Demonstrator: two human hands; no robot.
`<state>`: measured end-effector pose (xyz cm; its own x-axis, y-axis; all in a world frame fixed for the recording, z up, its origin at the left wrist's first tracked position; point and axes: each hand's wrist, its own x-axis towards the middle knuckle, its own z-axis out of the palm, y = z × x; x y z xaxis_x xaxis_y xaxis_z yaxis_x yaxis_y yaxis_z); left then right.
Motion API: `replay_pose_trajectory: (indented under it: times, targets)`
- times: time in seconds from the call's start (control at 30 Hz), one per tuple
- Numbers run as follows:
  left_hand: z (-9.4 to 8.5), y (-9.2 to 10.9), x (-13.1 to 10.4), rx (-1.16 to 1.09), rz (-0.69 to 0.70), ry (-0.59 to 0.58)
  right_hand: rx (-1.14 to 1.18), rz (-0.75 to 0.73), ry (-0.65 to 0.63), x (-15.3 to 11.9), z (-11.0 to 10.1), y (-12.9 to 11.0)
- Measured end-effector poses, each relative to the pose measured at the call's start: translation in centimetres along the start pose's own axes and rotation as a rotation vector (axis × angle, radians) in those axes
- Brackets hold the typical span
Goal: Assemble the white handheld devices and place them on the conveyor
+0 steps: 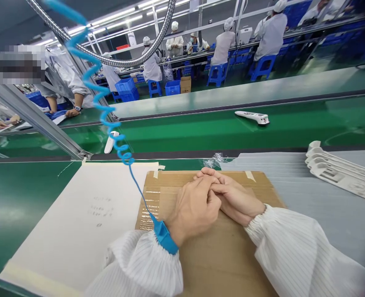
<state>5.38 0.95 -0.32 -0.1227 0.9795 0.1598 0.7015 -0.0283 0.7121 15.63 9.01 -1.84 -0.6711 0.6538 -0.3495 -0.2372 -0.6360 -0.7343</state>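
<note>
My left hand (197,206) and my right hand (235,196) meet over a taped cardboard sheet (219,260). The left fingers are curled and press against the fingers of the right hand; what lies between them, if anything, is hidden. My right hand is half turned up, its fingers stretched out beneath the left. A blue wrist strap (165,237) circles my left wrist, and its coiled blue cord (106,109) runs upward.
A white sheet with handwriting (77,222) is taped down at left. Several white plastic housings (340,173) lie stacked on grey foam (296,181). On the green belt (185,132) are a white handheld device (253,117) and a white part (111,142). Co-workers sit beyond.
</note>
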Motion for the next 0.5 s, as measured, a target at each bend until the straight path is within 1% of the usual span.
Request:
replay_pose_trajectory:
  times: [0.1,0.23,0.33,0.43,0.5]
  targets:
    - [0.0,-0.3,0.1,-0.046,0.03,0.003,-0.015,-0.025,-0.021,0.0,-0.1,0.1]
    - [-0.2,-1.1,0.2,-0.203,0.091,0.001,-0.044,-0.018,-0.058,0.1,-0.4,0.2]
    - [-0.6,-1.5,0.2,-0.289,0.077,0.053,-0.01,-0.001,-0.063,0.3,-0.7,0.2]
    - [-0.9,-1.5,0.1,-0.248,0.036,0.136,0.052,-0.027,-0.062,0.5,-0.6,0.3]
    - [-0.8,-1.6,0.1,-0.197,0.021,0.163,0.077,-0.034,-0.057,0.6,-0.5,0.5]
